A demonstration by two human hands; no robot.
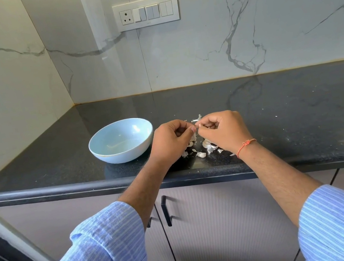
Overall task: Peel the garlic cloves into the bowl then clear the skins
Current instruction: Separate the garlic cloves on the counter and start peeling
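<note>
A light blue bowl (120, 141) stands on the black counter (290, 114), left of my hands; I see nothing in it. My left hand (171, 140) and my right hand (224, 130) meet just right of the bowl, fingers curled, pinching a small garlic clove (199, 125) between their fingertips. Most of the clove is hidden by the fingers. Below and between the hands lie loose garlic cloves and white skins (202, 151) on the counter.
The counter's front edge (107, 185) runs just under my wrists. A marble wall with a switch panel (146, 12) rises behind, and a side wall closes the left corner. Cabinet doors with black handles (165, 210) are below.
</note>
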